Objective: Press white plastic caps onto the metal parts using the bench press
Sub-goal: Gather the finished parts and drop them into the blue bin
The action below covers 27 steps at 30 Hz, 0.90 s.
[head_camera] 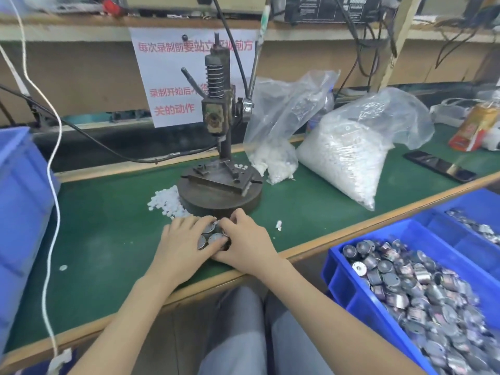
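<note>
I am laying the straight fingers of my left hand (181, 242) on the metal parts (213, 236) on the counter (108, 226), my right hand (246, 239) curling round them, before the bench press (219, 193).

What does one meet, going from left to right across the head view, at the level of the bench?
From the left: blue crate → loose white caps → bench press → large bag of caps → blue bin of metal parts.
</note>
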Motion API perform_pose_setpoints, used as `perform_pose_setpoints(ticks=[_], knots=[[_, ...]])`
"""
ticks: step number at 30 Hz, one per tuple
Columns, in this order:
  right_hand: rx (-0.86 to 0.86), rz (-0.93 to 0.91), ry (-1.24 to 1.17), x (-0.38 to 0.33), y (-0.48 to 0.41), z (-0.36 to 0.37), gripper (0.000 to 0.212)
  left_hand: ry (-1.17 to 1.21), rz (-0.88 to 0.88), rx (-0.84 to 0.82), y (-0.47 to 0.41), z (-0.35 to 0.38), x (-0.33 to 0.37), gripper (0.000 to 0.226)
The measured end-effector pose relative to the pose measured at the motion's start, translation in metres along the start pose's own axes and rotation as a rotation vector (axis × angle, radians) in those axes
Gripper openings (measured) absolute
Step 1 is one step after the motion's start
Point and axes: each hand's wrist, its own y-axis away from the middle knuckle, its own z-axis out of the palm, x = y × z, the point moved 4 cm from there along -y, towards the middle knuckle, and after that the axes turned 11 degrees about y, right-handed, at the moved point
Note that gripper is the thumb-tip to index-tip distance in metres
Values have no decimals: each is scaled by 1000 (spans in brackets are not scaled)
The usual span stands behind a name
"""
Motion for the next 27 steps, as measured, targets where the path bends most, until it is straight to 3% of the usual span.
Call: perform_pose_setpoints(ticks=[6, 13, 20, 27], knots=[[10, -6, -21, 10, 0, -2, 35, 65, -2, -47, -2, -4, -5, 83], [92, 292, -330, 30, 0, -7, 31, -92, 123, -58, 6, -7, -3, 68], [120, 318, -309, 30, 3, -6, 30, -214, 89, -23, -6, 4, 16, 38], [169, 375, -431, 40, 7, -12, 29, -161, 8, 30, -13, 2, 27, 31]])
